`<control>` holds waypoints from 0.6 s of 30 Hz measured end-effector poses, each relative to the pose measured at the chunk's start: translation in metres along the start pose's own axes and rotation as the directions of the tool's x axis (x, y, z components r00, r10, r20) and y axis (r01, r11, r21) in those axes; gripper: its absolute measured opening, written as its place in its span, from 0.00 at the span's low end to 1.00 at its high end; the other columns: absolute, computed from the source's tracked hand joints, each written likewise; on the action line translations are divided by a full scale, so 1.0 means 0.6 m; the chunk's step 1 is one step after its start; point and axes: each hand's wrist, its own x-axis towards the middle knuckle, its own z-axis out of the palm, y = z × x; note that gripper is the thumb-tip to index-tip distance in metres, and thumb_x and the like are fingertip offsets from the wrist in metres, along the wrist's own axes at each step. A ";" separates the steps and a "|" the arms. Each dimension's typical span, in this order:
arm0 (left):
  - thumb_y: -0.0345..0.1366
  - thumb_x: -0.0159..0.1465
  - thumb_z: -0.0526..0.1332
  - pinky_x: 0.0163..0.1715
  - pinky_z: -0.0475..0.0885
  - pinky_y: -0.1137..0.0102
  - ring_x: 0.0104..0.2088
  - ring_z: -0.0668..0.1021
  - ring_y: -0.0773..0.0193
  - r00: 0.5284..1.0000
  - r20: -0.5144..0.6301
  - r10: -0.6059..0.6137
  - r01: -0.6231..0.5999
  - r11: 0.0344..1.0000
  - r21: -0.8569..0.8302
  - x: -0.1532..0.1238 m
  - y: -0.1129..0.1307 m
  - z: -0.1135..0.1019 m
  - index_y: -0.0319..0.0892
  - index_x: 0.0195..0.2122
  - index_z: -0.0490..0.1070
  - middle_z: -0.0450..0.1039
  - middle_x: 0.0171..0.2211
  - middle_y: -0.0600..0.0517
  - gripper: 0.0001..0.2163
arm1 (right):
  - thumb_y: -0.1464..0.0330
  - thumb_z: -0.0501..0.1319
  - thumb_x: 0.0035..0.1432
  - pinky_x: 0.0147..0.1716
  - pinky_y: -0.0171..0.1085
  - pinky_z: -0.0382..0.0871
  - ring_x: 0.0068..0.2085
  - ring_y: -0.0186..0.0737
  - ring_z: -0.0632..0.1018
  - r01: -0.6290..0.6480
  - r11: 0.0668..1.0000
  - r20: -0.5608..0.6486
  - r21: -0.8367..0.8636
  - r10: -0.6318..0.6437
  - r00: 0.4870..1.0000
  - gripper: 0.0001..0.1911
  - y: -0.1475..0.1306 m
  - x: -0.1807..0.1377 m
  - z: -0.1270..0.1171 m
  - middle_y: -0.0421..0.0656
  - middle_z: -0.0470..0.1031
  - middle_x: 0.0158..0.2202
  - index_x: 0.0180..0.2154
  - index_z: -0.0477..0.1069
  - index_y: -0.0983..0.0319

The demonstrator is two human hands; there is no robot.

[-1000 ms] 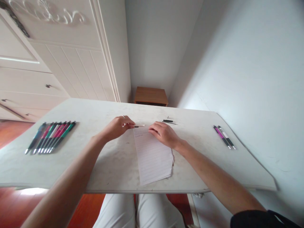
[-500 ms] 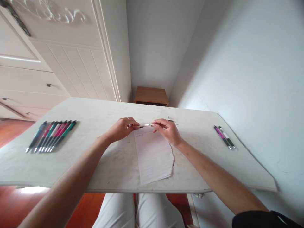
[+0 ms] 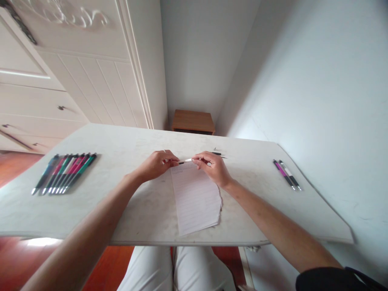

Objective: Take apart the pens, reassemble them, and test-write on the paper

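Between my hands, above the top edge of a lined sheet of paper [image 3: 198, 202], is a white pen barrel [image 3: 188, 160] with a dark part at its left end. My left hand [image 3: 160, 163] pinches the left end with its fingertips. The fingers of my right hand [image 3: 212, 165] close on the right end. Just beyond my right hand lie small dark pen parts [image 3: 216, 153], including a thin one [image 3: 223, 157]. A tiny piece [image 3: 215, 149] rests a little farther back. My fingers hide both ends of the barrel.
A row of several click pens [image 3: 65, 173] lies on the left of the white table [image 3: 136, 218]. On the right are a purple pen [image 3: 284, 174] and a white-and-black pen [image 3: 290, 175]. A wall stands close on the right, a white cabinet at back left, a wooden stand [image 3: 193, 120] behind.
My right hand has shifted slightly left, toward my left hand, and less of the white barrel's right end shows. The pens and paper lie as before.
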 end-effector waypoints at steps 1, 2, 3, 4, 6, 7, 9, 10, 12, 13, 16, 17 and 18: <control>0.41 0.61 0.58 0.37 0.69 0.68 0.32 0.75 0.62 1.000 0.002 -0.003 0.003 1.000 0.000 0.000 0.001 0.000 0.43 0.34 0.80 0.79 0.34 0.49 0.12 | 0.60 0.62 0.61 0.31 0.35 0.70 0.28 0.34 0.76 0.006 1.000 0.000 -0.010 -0.006 1.000 0.11 0.000 0.000 0.000 0.42 0.76 0.31 0.36 0.78 0.60; 0.42 0.61 0.58 0.37 0.69 0.68 0.32 0.75 0.61 1.000 0.003 -0.006 0.006 1.000 0.000 0.000 0.002 0.000 0.43 0.34 0.80 0.79 0.34 0.49 0.12 | 0.60 0.62 0.61 0.31 0.35 0.70 0.28 0.34 0.76 0.012 1.000 0.001 -0.016 -0.012 1.000 0.11 0.000 0.000 -0.001 0.42 0.76 0.31 0.36 0.78 0.60; 0.42 0.61 0.58 0.37 0.69 0.68 0.32 0.75 0.61 1.000 0.006 -0.009 0.009 1.000 0.000 0.000 0.003 0.000 0.43 0.34 0.80 0.79 0.34 0.49 0.12 | 0.60 0.62 0.61 0.31 0.35 0.70 0.28 0.34 0.76 0.018 1.000 0.004 -0.016 -0.018 1.000 0.11 0.000 0.001 -0.001 0.42 0.76 0.30 0.36 0.78 0.60; 0.42 0.61 0.58 0.37 0.69 0.68 0.33 0.75 0.61 1.000 0.009 -0.011 0.011 1.000 0.000 -0.001 0.004 0.000 0.43 0.34 0.80 0.79 0.34 0.49 0.12 | 0.60 0.62 0.61 0.31 0.35 0.70 0.28 0.34 0.76 0.023 1.000 0.007 -0.012 -0.023 1.000 0.11 0.001 0.001 -0.002 0.42 0.76 0.30 0.36 0.78 0.60; 0.42 0.61 0.58 0.37 0.69 0.68 0.33 0.75 0.61 1.000 0.010 -0.010 0.010 1.000 -0.003 0.000 0.004 0.000 0.43 0.35 0.80 0.79 0.35 0.49 0.12 | 0.59 0.62 0.61 0.30 0.35 0.70 0.27 0.34 0.76 0.028 1.000 0.008 0.002 -0.028 1.000 0.11 0.003 0.001 -0.002 0.42 0.76 0.31 0.37 0.78 0.60; 0.41 0.61 0.58 0.37 0.69 0.68 0.33 0.76 0.61 1.000 0.008 -0.007 0.007 1.000 -0.004 0.000 0.003 0.001 0.43 0.35 0.80 0.79 0.35 0.49 0.12 | 0.59 0.62 0.61 0.30 0.35 0.70 0.27 0.34 0.76 0.028 1.000 0.007 0.007 -0.028 1.000 0.11 0.004 0.001 -0.001 0.42 0.77 0.32 0.37 0.78 0.60; 0.40 0.61 0.57 0.37 0.70 0.68 0.33 0.75 0.61 1.000 0.003 0.000 0.000 1.000 -0.007 0.000 0.000 0.001 0.44 0.35 0.80 0.79 0.34 0.49 0.12 | 0.59 0.62 0.61 0.30 0.35 0.70 0.27 0.33 0.76 0.026 1.000 0.002 0.014 -0.026 1.000 0.12 0.005 0.001 0.000 0.43 0.77 0.33 0.38 0.78 0.60; 0.40 0.61 0.57 0.36 0.70 0.68 0.33 0.75 0.62 1.000 -0.001 0.004 -0.004 1.000 -0.009 0.000 -0.001 0.002 0.43 0.35 0.80 0.79 0.34 0.50 0.12 | 0.59 0.62 0.61 0.30 0.35 0.70 0.27 0.33 0.76 0.025 1.000 -0.001 0.017 -0.025 1.000 0.12 0.005 0.001 0.000 0.43 0.77 0.33 0.38 0.78 0.60; 0.40 0.61 0.57 0.36 0.70 0.68 0.32 0.75 0.62 1.000 -0.007 0.011 -0.011 1.000 -0.011 0.000 -0.003 0.002 0.43 0.35 0.80 0.79 0.34 0.50 0.12 | 0.58 0.63 0.61 0.30 0.35 0.71 0.27 0.33 0.76 0.024 0.999 -0.008 0.021 -0.024 1.000 0.12 0.005 0.002 -0.001 0.43 0.76 0.33 0.38 0.78 0.60; 0.40 0.62 0.57 0.36 0.70 0.68 0.32 0.75 0.62 1.000 -0.008 0.015 -0.015 1.000 -0.011 0.000 -0.004 0.001 0.43 0.35 0.80 0.79 0.34 0.49 0.12 | 0.59 0.63 0.60 0.30 0.35 0.71 0.27 0.33 0.76 0.025 0.999 -0.013 0.023 -0.025 1.000 0.12 0.004 0.003 -0.003 0.43 0.76 0.34 0.38 0.78 0.60; 0.40 0.62 0.58 0.37 0.70 0.68 0.34 0.76 0.61 1.000 -0.012 0.022 -0.023 1.000 -0.008 0.001 -0.004 -0.001 0.42 0.36 0.80 0.80 0.35 0.49 0.12 | 0.60 0.63 0.60 0.29 0.35 0.71 0.27 0.33 0.76 0.036 0.999 -0.038 -0.004 -0.037 0.999 0.12 0.003 0.010 -0.022 0.44 0.77 0.36 0.39 0.78 0.60; 0.41 0.63 0.58 0.37 0.70 0.68 0.35 0.77 0.60 1.000 -0.016 0.020 -0.020 1.000 -0.004 0.001 -0.003 -0.002 0.42 0.37 0.80 0.80 0.36 0.48 0.12 | 0.60 0.63 0.60 0.29 0.35 0.71 0.27 0.33 0.76 0.040 0.999 -0.052 -0.028 -0.041 0.998 0.11 0.003 0.013 -0.031 0.44 0.77 0.37 0.39 0.78 0.60; 0.41 0.63 0.58 0.37 0.70 0.68 0.35 0.77 0.60 1.000 -0.023 0.015 -0.015 1.000 0.000 0.001 -0.004 -0.003 0.42 0.37 0.80 0.80 0.36 0.48 0.12 | 0.60 0.63 0.60 0.29 0.35 0.71 0.28 0.34 0.77 0.036 0.998 -0.077 -0.051 -0.040 0.996 0.12 0.003 0.017 -0.042 0.45 0.78 0.38 0.40 0.78 0.60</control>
